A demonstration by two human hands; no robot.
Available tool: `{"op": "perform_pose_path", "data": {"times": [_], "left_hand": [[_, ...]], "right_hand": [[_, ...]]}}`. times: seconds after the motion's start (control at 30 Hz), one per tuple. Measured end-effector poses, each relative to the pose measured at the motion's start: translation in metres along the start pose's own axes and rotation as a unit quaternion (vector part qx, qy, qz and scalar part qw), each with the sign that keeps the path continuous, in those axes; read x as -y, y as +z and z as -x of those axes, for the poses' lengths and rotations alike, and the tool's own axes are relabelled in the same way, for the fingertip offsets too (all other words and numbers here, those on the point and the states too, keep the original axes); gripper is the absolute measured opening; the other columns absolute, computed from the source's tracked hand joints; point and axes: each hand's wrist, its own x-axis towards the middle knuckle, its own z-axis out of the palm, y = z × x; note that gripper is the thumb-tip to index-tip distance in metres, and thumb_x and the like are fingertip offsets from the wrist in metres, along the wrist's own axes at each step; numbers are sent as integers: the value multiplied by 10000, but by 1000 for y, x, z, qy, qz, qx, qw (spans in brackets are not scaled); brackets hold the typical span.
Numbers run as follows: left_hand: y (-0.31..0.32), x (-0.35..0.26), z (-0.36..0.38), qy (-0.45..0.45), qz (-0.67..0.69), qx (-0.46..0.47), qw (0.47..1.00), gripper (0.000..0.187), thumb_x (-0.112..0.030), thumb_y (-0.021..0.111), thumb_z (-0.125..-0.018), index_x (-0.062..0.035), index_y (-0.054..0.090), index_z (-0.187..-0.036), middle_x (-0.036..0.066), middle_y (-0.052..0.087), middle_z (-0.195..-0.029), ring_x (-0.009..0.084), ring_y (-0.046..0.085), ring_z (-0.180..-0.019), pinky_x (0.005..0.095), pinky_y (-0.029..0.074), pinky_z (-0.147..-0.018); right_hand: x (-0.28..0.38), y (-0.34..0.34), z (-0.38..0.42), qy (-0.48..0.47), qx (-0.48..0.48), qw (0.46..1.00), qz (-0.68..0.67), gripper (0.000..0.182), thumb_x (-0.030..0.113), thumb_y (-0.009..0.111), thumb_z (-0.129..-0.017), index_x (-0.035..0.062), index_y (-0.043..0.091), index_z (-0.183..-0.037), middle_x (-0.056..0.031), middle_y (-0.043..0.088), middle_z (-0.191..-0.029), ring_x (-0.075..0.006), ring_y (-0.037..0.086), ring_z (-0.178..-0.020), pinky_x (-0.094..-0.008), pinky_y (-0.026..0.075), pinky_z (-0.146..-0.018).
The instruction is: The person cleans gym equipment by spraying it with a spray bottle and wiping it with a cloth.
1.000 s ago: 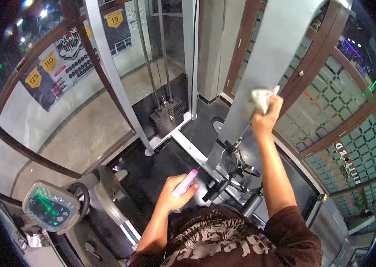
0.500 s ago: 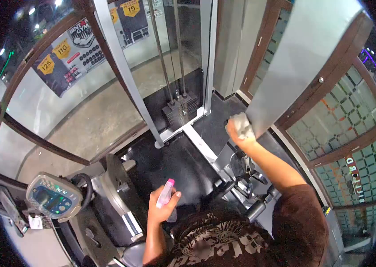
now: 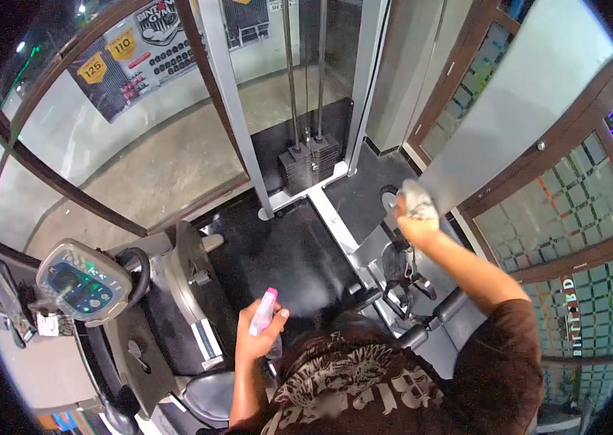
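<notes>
My left hand [image 3: 252, 333] is wrapped round a spray bottle [image 3: 264, 313] with a bright pink tip and a pale pink head. Its lower part is mostly hidden behind my hand and shirt. My right arm stretches forward, and in my right hand [image 3: 415, 229] is a crumpled whitish cloth [image 3: 419, 201], somewhat blurred. The cloth overlaps the lower edge of a broad pale grey upright panel [image 3: 517, 101]. Below that hand sits a weight machine's seat frame with dark foam rollers [image 3: 449, 306].
A weight stack [image 3: 309, 163] stands inside a white steel frame [image 3: 240, 109] ahead. At left is an exercise machine with a lit console [image 3: 81, 281]. Black matting [image 3: 270, 246] covers the floor. Posters [image 3: 140, 61] hang beyond the glass, and wood-framed doors [image 3: 553, 210] line the right.
My view has shifted, so the surroundings sit further right and higher. My right hand, with the cloth, has moved slightly along the panel's lower edge. The spray bottle stays in my left hand.
</notes>
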Motion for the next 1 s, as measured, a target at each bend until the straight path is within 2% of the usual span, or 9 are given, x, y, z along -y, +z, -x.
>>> {"op": "perform_pose_path", "data": {"times": [0.13, 0.17, 0.3, 0.47, 0.6, 0.77, 0.83, 0.9, 1.0], "left_hand": [[4, -15, -13, 43, 8, 12, 999, 179, -159, 748, -875, -21, 634, -864, 8, 611, -654, 80, 571, -582, 259, 442, -545], [7, -18, -14, 46, 13, 17, 999, 169, -152, 747, -873, -25, 636, -861, 5, 608, -653, 78, 565, -582, 259, 437, -543], [16, -15, -21, 97, -29, 43, 994, 140, -109, 752, -854, -27, 639, -841, -13, 584, -660, 60, 521, -607, 255, 405, -552], [8, -24, -5, 110, -54, 67, 990, 148, -128, 728, -863, -28, 619, -857, 10, 608, -698, 91, 565, -629, 269, 449, -591], [-14, 3, 18, 77, -39, 37, 996, 165, -135, 756, -851, -32, 628, -860, 0, 601, -694, 79, 553, -621, 257, 444, -584], [-34, 27, 39, 1, 2, -11, 1000, 158, -130, 770, -842, -40, 645, -874, -4, 613, -679, 76, 573, -599, 259, 446, -557], [-41, 37, 44, 9, -5, -12, 1000, 160, -131, 764, -850, -31, 646, -891, 17, 640, -680, 100, 615, -587, 270, 472, -544], [-40, 42, 48, -3, 17, -19, 1000, 165, -132, 766, -851, -27, 645, -889, 20, 636, -672, 96, 612, -590, 267, 471, -546], [-42, 33, 51, 17, -8, 2, 1000, 164, -127, 763, -860, -19, 642, -885, 22, 629, -666, 91, 604, -590, 262, 466, -546]], "right_hand": [[14, -140, 31, -128, -284, 927, 210, 253, 182, 600, -802, 125, 631, -1046, -94, 594, -1133, -312, 552, -1106, -446, 477, -929], [16, -143, 33, -71, -178, 962, 196, 422, 198, 670, -759, 99, 624, -1167, -75, 554, -1287, -308, 515, -1143, -450, 436, -1027], [-60, 70, -8, -73, -373, 715, 587, 436, 247, 618, -842, 106, 611, -1255, -106, 601, -1258, -291, 551, -1187, -416, 450, -1032], [29, 63, 22, -161, -27, 883, 440, 272, 173, 661, -816, 14, 707, -1032, -100, 645, -1004, -244, 618, -905, -330, 499, -738], [17, 99, 1, -79, -49, 934, 345, 115, 138, 630, -824, 67, 682, -898, -67, 665, -916, -217, 627, -698, -335, 469, -534], [51, -83, -26, 78, -124, 985, 86, 259, 156, 577, -880, -39, 598, -1049, -193, 676, -862, -290, 721, -787, -399, 554, -570], [24, -58, -22, 31, -249, 952, 175, 247, 187, 536, -923, -5, 630, -1046, -196, 661, -963, -287, 692, -934, -434, 552, -771], [10, -19, -31, 104, -285, 946, -117, 263, 233, 503, -972, 62, 653, -1104, -196, 655, -1130, -320, 639, -1082, -431, 499, -945], [11, 32, 14, 19, -192, 948, 252, 322, 266, 445, -1025, 160, 651, -1249, -149, 610, -1337, -370, 538, -1252, -488, 358, -1129]]}}
